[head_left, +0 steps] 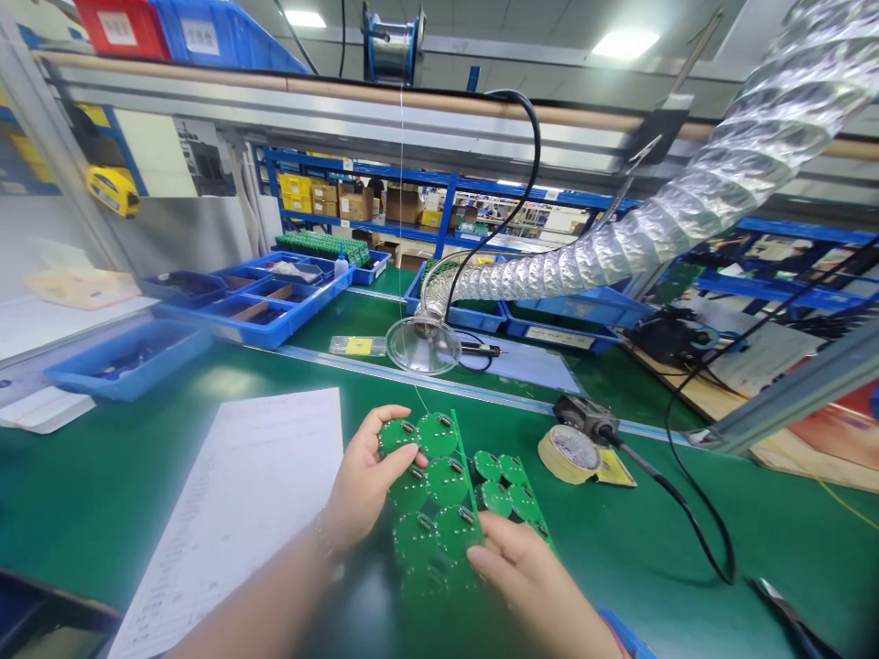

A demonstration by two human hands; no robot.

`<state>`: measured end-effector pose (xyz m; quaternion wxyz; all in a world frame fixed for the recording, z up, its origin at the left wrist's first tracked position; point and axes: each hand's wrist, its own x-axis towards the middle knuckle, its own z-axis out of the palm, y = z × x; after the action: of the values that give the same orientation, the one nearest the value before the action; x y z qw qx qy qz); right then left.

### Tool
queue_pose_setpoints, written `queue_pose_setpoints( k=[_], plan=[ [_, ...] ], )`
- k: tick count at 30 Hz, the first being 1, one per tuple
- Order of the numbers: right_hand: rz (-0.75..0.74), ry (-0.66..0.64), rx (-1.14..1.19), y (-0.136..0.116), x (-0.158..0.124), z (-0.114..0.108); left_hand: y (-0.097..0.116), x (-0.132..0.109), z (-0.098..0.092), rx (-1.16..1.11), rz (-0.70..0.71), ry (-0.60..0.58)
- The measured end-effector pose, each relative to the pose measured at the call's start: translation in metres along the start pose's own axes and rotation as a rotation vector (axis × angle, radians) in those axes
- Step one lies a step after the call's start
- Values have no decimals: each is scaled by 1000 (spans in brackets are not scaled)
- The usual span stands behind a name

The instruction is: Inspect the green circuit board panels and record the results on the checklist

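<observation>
My left hand (363, 480) grips the top left of a green circuit board panel (429, 499), its fingers curled over a round board. This panel carries several round boards with small silver components. My right hand (528, 577) holds the panel's lower right edge from below the frame's middle. Just beyond that hand lies or overlaps a second, similar panel (504, 485). A printed paper sheet (240, 513) lies left of my left hand. A roll of masking tape (569, 455) and a black corded tool (583, 418) sit to the right.
The green bench mat (755, 540) runs under everything. Blue compartment trays (275, 302) stand at the back left. A silver fume duct (618, 243) ends in a clear hood (422, 345). Black cables cross the right side, and cutters (783, 609) lie at the lower right.
</observation>
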<state>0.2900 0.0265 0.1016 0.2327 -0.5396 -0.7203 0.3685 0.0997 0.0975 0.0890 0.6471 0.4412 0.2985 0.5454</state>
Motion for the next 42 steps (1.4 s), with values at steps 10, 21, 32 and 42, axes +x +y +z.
queue_pose_setpoints(
  k=[10, 21, 32, 42],
  plan=[
    [14, 11, 213, 0, 1, -3, 4, 1, 6, -161, 37, -113],
    [-35, 57, 85, -3, 1, -1, -12, -5, 17, 59, -35, -44],
    [-40, 82, 118, -4, 2, 2, -12, -6, 18, 106, -39, -19],
    [-20, 58, 173, -2, 3, 2, -11, -6, 17, 102, -57, -38]
  ],
)
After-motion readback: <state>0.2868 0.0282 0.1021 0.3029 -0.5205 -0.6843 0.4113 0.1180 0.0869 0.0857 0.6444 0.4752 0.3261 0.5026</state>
